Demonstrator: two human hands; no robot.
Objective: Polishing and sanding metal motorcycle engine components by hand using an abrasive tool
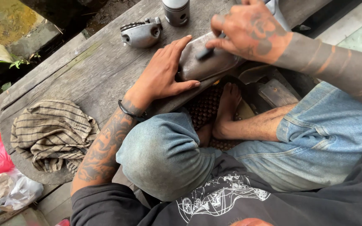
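Left hand: the left hand lies flat and spread on the table, fingers against the near end of a dull grey metal cover, bracing it
Right hand: the right hand is pinched around a thin dark tool, its tip resting on top of the cover
Cover: sits at the table's edge, above the person's bare foot
Nearby: a finned grey metal casting and a piston stand farther back on the table; a striped cloth lies at the left end
Risk, slip: the tool tip could skid off the rounded cover toward the bracing fingers, which lie close to it
Risk, drop: pushed toward the edge, the cover could slide off onto the foot below
Hidden: the cover's far end is under the right hand; the tool's kind is hard to tell; the piston is cut off by the top of the view
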